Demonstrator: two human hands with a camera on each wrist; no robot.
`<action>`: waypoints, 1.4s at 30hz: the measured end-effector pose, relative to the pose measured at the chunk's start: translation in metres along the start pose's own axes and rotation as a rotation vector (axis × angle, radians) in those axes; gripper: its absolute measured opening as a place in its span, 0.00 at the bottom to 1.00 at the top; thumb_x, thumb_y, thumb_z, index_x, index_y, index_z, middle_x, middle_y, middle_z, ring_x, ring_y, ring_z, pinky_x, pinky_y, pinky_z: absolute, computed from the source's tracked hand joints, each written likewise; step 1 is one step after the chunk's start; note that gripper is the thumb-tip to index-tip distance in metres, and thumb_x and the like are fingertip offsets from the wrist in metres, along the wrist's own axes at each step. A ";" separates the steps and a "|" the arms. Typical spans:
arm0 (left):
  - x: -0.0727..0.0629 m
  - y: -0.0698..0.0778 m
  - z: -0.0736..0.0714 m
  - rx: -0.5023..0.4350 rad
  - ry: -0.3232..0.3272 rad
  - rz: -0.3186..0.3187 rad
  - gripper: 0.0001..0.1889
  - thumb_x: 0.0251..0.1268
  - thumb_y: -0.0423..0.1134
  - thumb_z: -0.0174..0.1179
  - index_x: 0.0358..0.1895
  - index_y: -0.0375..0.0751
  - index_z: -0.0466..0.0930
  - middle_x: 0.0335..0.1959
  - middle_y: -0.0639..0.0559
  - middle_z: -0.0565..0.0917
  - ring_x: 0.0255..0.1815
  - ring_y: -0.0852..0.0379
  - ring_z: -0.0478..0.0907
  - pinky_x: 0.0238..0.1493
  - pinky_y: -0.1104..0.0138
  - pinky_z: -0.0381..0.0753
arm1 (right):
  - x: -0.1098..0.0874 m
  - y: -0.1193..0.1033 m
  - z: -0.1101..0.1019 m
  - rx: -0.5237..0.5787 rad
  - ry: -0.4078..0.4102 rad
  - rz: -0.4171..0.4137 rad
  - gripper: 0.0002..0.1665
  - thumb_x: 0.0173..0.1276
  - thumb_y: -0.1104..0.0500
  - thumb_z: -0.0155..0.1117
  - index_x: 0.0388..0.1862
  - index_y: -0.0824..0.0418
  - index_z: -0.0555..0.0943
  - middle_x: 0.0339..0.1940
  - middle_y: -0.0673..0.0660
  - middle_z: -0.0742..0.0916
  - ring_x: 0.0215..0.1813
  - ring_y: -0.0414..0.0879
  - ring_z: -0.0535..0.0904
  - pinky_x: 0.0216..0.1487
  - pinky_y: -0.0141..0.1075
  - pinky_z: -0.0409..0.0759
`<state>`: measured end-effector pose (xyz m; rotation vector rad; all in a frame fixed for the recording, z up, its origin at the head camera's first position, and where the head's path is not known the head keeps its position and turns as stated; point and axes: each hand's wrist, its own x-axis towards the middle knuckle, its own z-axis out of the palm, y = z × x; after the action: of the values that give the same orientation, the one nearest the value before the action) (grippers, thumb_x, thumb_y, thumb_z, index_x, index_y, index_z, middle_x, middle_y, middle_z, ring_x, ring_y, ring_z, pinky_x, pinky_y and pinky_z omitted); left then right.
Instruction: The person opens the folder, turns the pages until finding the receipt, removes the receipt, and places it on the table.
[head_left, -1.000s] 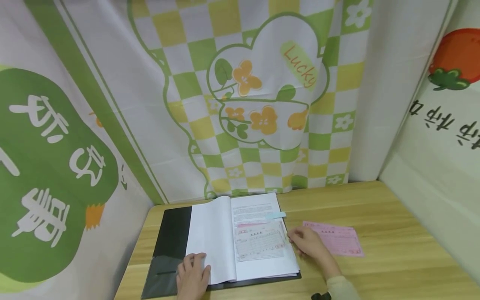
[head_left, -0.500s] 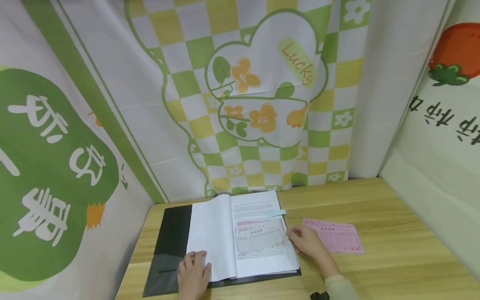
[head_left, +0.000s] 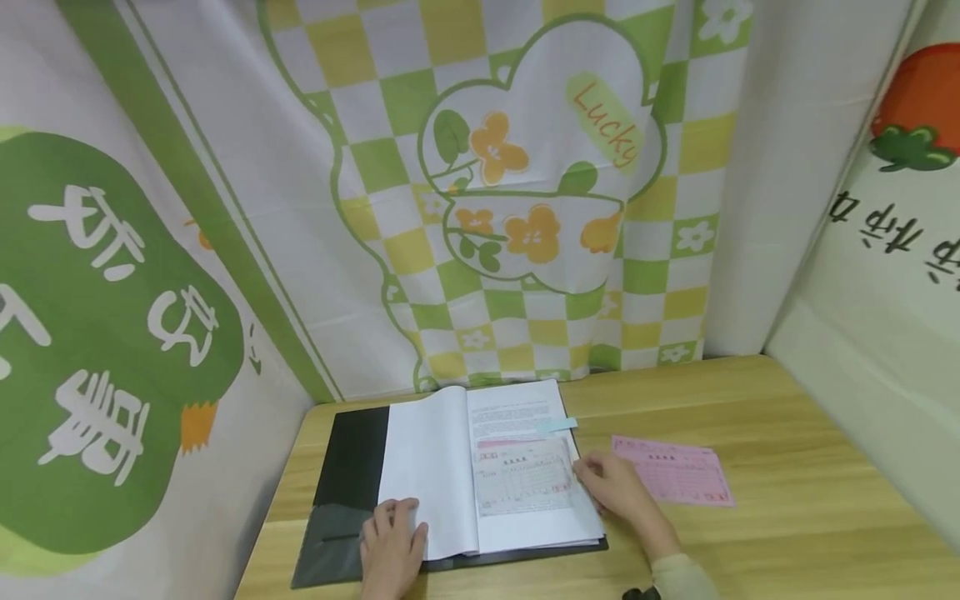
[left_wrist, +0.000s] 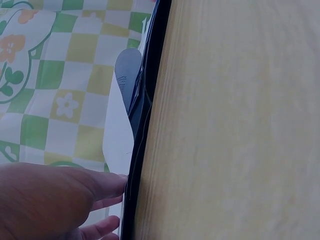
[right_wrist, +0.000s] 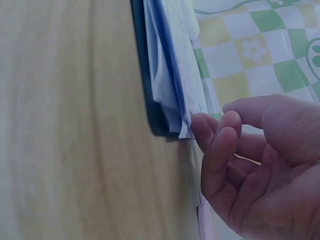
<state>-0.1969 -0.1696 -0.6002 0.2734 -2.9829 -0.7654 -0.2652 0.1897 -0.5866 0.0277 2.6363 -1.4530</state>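
A: Where's the black folder point(head_left: 352, 454)?
B: Open on the worktop point(head_left: 787, 467), a printed form point(head_left: 525, 479) lying on its right page point(head_left: 536, 529).
A: And the left hand point(head_left: 392, 546)?
B: Resting on the lower part of the left page point(head_left: 423, 467), its grip relaxed, fingers slightly spread.
A: The right hand point(head_left: 617, 487)?
B: At the right page's outer edge, beside the form. Its fingers point(right_wrist: 215, 165) are bent, but I cannot tell whether that grip pinches anything.
A: What else is near?
B: A blue tab point(head_left: 557, 425) juts from the right page above the form. A pink slip point(head_left: 682, 479) lies right of the folder, partly hidden by the right hand. Behind hangs a checked cloth point(head_left: 517, 325).
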 end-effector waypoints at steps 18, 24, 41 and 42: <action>0.002 0.002 -0.001 -0.002 -0.009 -0.002 0.18 0.73 0.41 0.65 0.61 0.43 0.77 0.64 0.35 0.66 0.61 0.33 0.63 0.57 0.37 0.66 | 0.001 -0.007 0.004 0.111 -0.037 0.055 0.15 0.80 0.55 0.63 0.53 0.66 0.86 0.29 0.55 0.85 0.19 0.44 0.73 0.20 0.34 0.73; 0.001 0.001 -0.002 -0.001 -0.016 -0.009 0.18 0.73 0.41 0.65 0.62 0.43 0.77 0.64 0.35 0.66 0.61 0.33 0.63 0.58 0.37 0.66 | 0.001 -0.006 0.006 0.171 -0.054 0.057 0.19 0.77 0.56 0.66 0.57 0.69 0.84 0.33 0.55 0.87 0.20 0.44 0.75 0.21 0.34 0.75; 0.000 -0.001 0.002 0.003 0.001 -0.009 0.18 0.72 0.41 0.66 0.61 0.44 0.78 0.63 0.36 0.67 0.61 0.34 0.63 0.57 0.37 0.66 | 0.002 -0.007 0.010 0.227 -0.150 0.105 0.19 0.75 0.52 0.70 0.55 0.65 0.85 0.34 0.57 0.86 0.23 0.43 0.73 0.23 0.32 0.71; 0.000 -0.001 0.003 0.001 0.003 -0.006 0.18 0.71 0.41 0.66 0.61 0.43 0.78 0.63 0.36 0.67 0.60 0.33 0.63 0.57 0.37 0.66 | 0.002 -0.008 0.010 0.221 -0.156 0.100 0.19 0.75 0.51 0.70 0.54 0.64 0.85 0.34 0.57 0.86 0.23 0.43 0.73 0.23 0.32 0.71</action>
<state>-0.1966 -0.1693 -0.6033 0.2836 -2.9815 -0.7631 -0.2669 0.1773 -0.5856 0.0647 2.3084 -1.6337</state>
